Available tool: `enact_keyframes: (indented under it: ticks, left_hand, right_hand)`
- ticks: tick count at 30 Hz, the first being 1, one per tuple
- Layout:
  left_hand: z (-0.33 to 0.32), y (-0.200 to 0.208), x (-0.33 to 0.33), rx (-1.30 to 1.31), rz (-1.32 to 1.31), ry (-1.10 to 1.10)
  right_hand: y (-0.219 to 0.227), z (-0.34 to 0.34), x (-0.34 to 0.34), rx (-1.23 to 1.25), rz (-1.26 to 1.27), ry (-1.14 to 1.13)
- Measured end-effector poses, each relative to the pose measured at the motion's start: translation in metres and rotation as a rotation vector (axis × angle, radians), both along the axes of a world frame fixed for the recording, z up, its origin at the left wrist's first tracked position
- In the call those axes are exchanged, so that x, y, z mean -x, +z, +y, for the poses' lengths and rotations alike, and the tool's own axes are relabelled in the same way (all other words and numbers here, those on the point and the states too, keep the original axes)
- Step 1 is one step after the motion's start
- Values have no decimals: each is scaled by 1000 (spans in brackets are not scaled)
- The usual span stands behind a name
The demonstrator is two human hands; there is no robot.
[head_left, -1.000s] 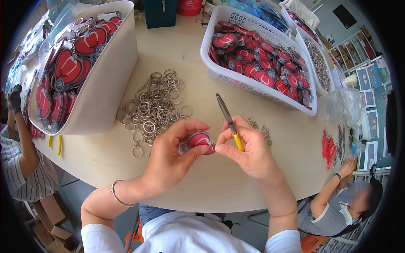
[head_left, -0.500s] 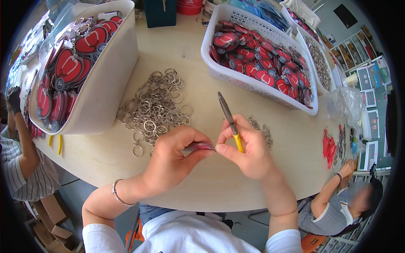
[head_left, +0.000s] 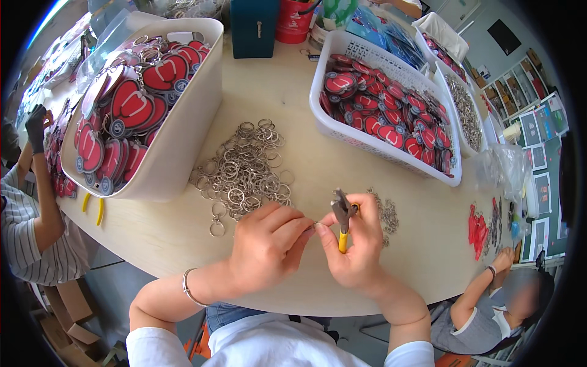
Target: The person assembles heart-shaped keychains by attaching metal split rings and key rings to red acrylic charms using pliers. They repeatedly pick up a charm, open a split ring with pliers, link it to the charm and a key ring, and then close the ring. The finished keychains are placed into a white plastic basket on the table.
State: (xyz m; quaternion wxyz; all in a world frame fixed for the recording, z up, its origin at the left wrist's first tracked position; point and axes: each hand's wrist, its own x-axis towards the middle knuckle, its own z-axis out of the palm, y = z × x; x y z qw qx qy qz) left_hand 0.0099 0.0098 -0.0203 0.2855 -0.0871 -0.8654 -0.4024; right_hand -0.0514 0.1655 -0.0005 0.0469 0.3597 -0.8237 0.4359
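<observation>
My left hand point(head_left: 267, 249) is closed, its fingers curled around the flat red pendants seen in it a moment earlier; now they are almost wholly hidden. Its fingertips meet those of my right hand point(head_left: 356, 254) over a tiny metal bit too small to name. Pliers point(head_left: 343, 212) with yellow handles stand upright in my right hand, jaws up. Just beyond my left hand lies a heap of metal key rings point(head_left: 244, 162). Small metal links point(head_left: 386, 219) are scattered beside my right hand.
At left stands a white bin point(head_left: 194, 131) full of red heart pendants; at right, a white basket point(head_left: 382, 142) of similar ones. Yellow-handled pliers point(head_left: 99, 210) lie at the left table edge. A dark green box point(head_left: 252, 30) stands behind. Co-workers point(head_left: 30, 226) sit left and right.
My left hand has turned over, so its back hides the pendants. The pliers have swung more upright in my right hand, jaws toward me. The view has shifted slightly.
</observation>
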Motion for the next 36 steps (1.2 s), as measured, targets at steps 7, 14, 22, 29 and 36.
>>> enact_keyframes:
  ticks: [7,14,22,29,36]
  left_hand:
    - [-34,18,12,-130,69,265]
    - [-41,16,15,-228,91,307]
    - [-32,7,16,-185,112,232]
    - [-20,4,12,-95,136,99]
    - [-16,0,10,-88,205,72]
  right_hand:
    - [-16,-33,58,-161,-48,76]
    - [-33,-53,72,-342,38,123]
    - [-6,-34,62,-47,-35,52]
    - [42,-16,42,95,-102,73]
    - [51,-15,30,105,-85,123]
